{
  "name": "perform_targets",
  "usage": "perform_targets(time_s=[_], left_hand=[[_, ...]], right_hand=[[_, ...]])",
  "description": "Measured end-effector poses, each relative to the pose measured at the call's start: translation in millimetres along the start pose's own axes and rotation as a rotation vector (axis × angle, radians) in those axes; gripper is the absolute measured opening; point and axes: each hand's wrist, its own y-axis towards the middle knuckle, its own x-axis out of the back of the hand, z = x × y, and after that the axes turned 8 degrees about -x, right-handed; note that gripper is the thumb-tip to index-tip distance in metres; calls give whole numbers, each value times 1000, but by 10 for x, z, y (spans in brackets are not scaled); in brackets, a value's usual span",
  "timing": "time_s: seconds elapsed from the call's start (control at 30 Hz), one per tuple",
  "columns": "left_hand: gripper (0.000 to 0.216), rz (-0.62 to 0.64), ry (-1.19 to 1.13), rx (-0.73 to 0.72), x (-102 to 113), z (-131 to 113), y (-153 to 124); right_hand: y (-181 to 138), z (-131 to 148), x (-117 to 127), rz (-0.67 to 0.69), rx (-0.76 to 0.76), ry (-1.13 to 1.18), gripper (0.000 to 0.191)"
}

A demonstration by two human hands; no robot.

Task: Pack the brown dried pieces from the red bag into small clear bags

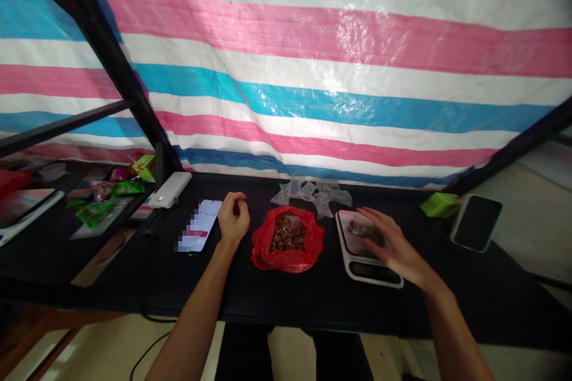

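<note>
My left hand [233, 218] rests on the black table, its fingers curled in and nothing showing in them. Just left of it lies a lit smartphone [201, 226]. My right hand [388, 242] hovers over a white kitchen scale [351, 271], thumb and fingers apart. A small clear plastic bag [361, 227] with a few brown bits in it lies on the scale's plate beside those fingers. Between my hands stands an open red plastic bag [301, 259] full of small brown pieces [286, 241]. A little clear scoop or cup [292, 224] sits on top of them.
Several clear plastic bags [308, 191] lie behind the red bag. At right are a green packet [440, 205] and a dark-screened device [477, 223]. A white power bank-like block [171, 189] and green and purple wrapped packets [102, 196] lie left. Striped sheeting [313, 89] hangs behind.
</note>
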Motion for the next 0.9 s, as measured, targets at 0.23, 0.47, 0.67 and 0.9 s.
perform_targets(time_s=[0.23,0.47,0.67,0.9], left_hand=[[13,13,-14,-5,-20,-1,-28],[14,4,-21,12,-26,-1,-13],[14,-24,-17,80,-36,17,-21],[12,-35,2,102,-58,80,-51]], right_hand=[[-185,-44,81,-125,-3,-3,58],[-225,-36,219,-141,-24,4,58],[-310,-96,190,-122,-18,-15,60],[-207,-203,-50,-175,-9,-29,57]])
